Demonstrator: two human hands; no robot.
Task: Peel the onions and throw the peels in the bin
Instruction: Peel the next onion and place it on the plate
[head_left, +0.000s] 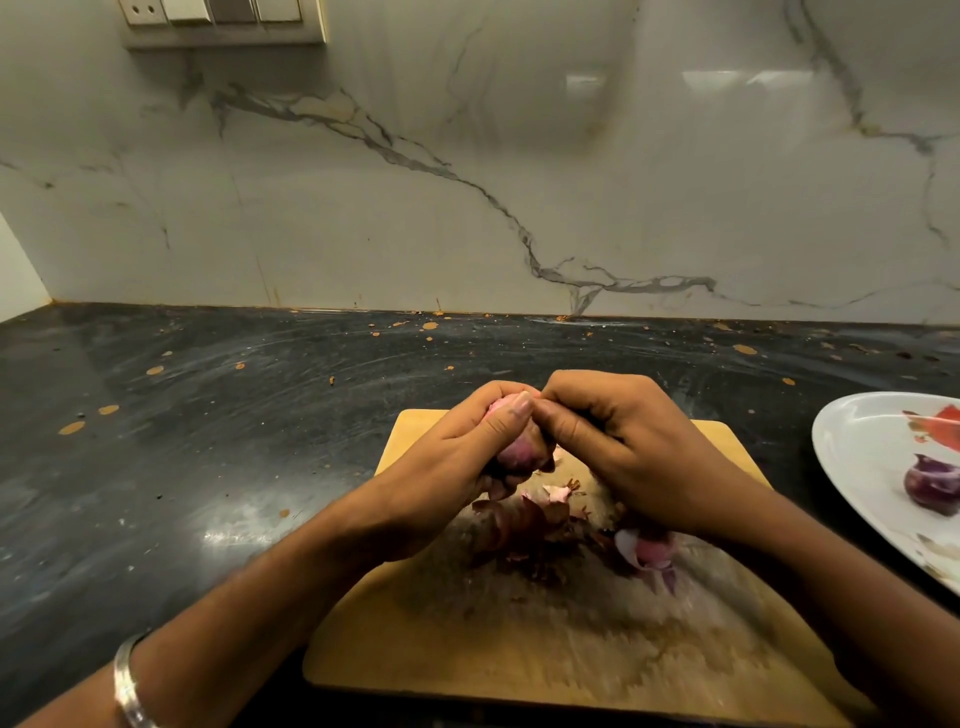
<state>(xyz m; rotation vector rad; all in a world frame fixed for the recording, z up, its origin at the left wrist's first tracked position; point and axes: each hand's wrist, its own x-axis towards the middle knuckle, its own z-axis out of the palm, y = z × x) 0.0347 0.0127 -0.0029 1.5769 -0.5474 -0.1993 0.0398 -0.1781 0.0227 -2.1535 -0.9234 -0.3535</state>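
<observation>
Above the far end of the wooden cutting board (519, 639), two hands meet around one small onion (519, 449). The left hand (457, 462) wraps its curled fingers around the onion and holds it up off the board. Its thumb lies along the top of the onion. The right hand (618, 441) comes in from the right with its fingers bent. Its fingertips press against the top of the onion, right by the left thumb. It looks like they pinch a bit of skin there, but the pinch itself is too small to see well. The onion is pink and purple, and most of it is hidden by the fingers.

Under the hands, a pile of dark red peels (524, 525) lies on the board. A pale pink piece of onion (649, 551) lies on the board just under the right wrist, and it looks blurry.

On the right, a white plate (857, 452) sits on the counter beside the board. A dark purple onion (932, 486) sits on the plate, and a red scrap (943, 426) lies farther back on it.

The board rests on a dark counter (208, 415) with small orange spots. Behind it stands a white marble wall (467, 182) with grey lines. A switch panel (223, 21) is on the wall at the far left. A silver bangle (127, 686) is on the left arm, near the bottom edge.
</observation>
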